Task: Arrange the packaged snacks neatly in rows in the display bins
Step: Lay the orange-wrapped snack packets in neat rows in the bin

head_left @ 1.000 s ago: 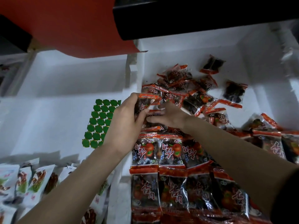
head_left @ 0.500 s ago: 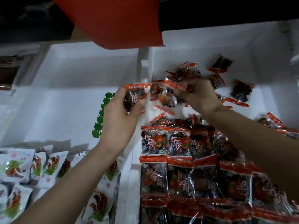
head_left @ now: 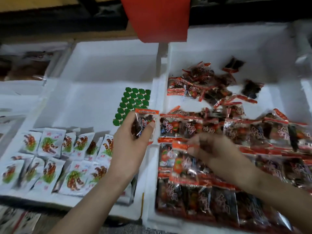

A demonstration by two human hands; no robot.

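Gripping red packet (head_left: 145,126), left hand (head_left: 130,147) raised, right hand (head_left: 216,152) pinching second packet (head_left: 183,166)

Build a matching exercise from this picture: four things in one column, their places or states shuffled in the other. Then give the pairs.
Column one
1. white packets
2. green sheet
3. left hand
4. right hand

Column two
A. pinches a second red packet over rows in the right bin
B. lies flat on the floor of the left bin, beside the divider
C. grips a red packet near the divider
D. lie in rows at the left bin's near end

Pairs: 1-D, 2-B, 3-C, 4-A
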